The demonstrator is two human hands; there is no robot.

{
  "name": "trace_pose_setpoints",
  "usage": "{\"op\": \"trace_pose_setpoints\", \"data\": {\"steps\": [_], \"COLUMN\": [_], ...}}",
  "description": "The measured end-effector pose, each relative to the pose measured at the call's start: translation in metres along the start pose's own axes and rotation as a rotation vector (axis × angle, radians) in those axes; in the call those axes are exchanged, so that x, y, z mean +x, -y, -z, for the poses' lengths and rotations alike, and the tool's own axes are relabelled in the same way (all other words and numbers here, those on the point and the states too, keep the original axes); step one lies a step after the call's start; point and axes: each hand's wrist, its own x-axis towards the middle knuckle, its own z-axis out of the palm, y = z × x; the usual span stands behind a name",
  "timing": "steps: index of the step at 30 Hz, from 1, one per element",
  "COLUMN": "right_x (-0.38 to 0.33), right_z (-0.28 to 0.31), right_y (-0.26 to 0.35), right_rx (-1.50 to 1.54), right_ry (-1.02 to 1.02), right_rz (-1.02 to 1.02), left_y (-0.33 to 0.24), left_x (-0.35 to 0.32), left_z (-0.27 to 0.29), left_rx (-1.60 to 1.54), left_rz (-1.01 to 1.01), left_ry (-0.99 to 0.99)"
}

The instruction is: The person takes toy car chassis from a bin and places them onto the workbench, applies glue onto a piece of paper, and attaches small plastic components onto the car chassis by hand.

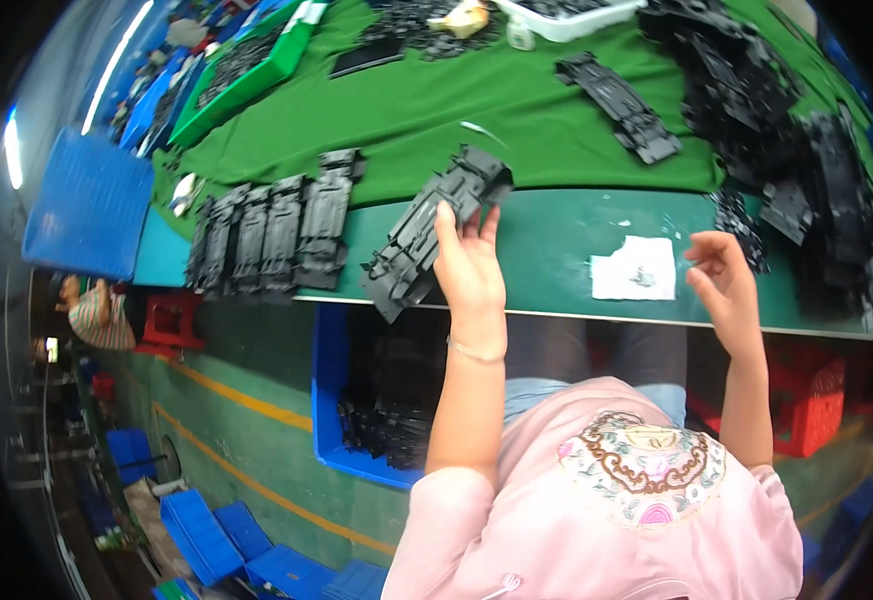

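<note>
My left hand (472, 265) grips a black plastic toy-car chassis (422, 235), thumb on top, fingers on its right side. It is tilted above the near edge of the green table. On the right, my right hand (725, 285) hovers with loosely bent fingers; thumb and forefinger are apart and nothing shows between them. Left of that hand lies a white paper sheet (617, 272) with tiny bits on it. Just beyond its fingers is a small heap of black parts (740, 225). Several similar chassis (325, 220) stand in a row at the left.
A single chassis (622, 108) lies on the green cloth (427, 110). Stacked black parts (837, 200) crowd the right end. At the back are a white tray (577, 22), a small white bottle (521, 36) and a green bin (242, 75). A blue crate (367, 468) sits below the table.
</note>
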Motion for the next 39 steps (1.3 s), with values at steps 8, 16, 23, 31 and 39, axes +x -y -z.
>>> {"op": "trace_pose_setpoints", "data": {"steps": [8,16,23,31,39], "right_x": [0.013,0.093,0.147,0.135,0.014], "right_z": [-0.015,-0.01,-0.03,-0.008,-0.04], "right_y": [-0.006,-0.027,-0.049,-0.047,0.032], "right_rx": [-0.021,-0.672,-0.821,-0.361,-0.242], "right_ry": [0.105,-0.215,-0.162,-0.145,0.046], "right_rz": [-0.013,0.407,0.131,0.061,0.365], "left_y": [-0.021,-0.038,-0.042,-0.022,0.001], "left_x": [0.057,0.08,0.073,0.033,-0.053], "left_z": [0.018,0.028,0.035,0.015,-0.036], "left_rx": [-0.225,-0.309,-0.596,-0.312,0.064], "left_rz": [-0.188,-0.039,0.379,0.417,0.43], "left_ry": [-0.237,-0.231,0.032,0.169,0.641]}}
